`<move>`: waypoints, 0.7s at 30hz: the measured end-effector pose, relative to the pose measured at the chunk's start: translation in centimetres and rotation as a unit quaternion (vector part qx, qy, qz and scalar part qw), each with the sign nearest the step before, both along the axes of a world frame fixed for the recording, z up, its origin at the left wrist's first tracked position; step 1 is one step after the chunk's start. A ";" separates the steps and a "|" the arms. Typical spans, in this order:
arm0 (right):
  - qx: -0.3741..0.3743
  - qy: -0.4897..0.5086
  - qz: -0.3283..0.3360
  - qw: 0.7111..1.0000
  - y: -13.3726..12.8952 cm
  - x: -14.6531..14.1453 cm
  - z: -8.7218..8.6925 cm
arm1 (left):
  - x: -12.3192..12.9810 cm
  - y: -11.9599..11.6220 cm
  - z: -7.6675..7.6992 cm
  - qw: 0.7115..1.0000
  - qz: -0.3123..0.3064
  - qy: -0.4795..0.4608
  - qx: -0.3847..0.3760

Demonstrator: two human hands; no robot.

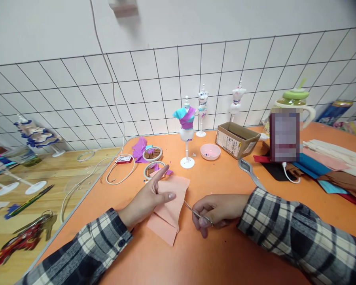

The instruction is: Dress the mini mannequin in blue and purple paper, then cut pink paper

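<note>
A piece of pink crepe paper (173, 198) with a fold across its lower part is above the orange table. My left hand (148, 198) grips its left side, thumb on top, index finger stretched out, the other fingers hidden beneath. Small metal scissors (197, 213) sit in my right hand (210, 211), with my fingers curled around the handles. Their tip points at the paper's right edge. Behind the paper stands a small white mannequin (186, 136), its top wrapped in purple and turquoise paper.
Two tape rolls (154, 170) and purple scraps (140, 149) lie left of the mannequin. Right of it are a pink bowl (210, 152), a cardboard box (237, 139) and a phone (284, 136) on a cable. Red-handled pliers (17, 241) rest on the wooden table.
</note>
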State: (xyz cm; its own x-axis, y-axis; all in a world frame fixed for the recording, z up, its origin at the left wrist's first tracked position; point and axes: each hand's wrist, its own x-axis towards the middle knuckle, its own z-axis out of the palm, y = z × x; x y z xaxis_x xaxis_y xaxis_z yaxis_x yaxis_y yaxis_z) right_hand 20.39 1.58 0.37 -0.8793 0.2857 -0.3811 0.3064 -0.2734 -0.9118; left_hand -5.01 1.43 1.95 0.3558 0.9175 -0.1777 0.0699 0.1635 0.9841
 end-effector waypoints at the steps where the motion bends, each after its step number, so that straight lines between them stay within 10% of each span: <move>1: 0.002 0.003 0.000 1.000 0.0 -0.1 0.0 | 0.0 0.0 0.0 1.000 -0.016 0.000 -0.009; 11: 0.131 -0.030 -0.007 0.991 0.2 -0.4 1.1 | -0.5 -0.3 0.9 0.989 -0.052 0.071 0.121; 16: 0.130 -0.051 0.002 0.990 0.2 -0.4 0.4 | -0.8 -0.3 0.5 0.978 -0.117 0.117 0.128; 21: 0.080 -0.004 -0.048 0.996 1.3 1.0 0.5 | -0.9 -0.4 0.3 0.992 -0.052 0.038 0.105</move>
State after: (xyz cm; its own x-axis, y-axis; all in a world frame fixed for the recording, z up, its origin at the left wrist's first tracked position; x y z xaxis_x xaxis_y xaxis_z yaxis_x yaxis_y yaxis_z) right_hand 21.44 2.90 0.88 -0.8425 0.4256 -0.3302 0.2924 -0.1534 -0.9439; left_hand -5.91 1.04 2.21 0.4433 0.8962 -0.0169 0.1518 -0.0565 0.9868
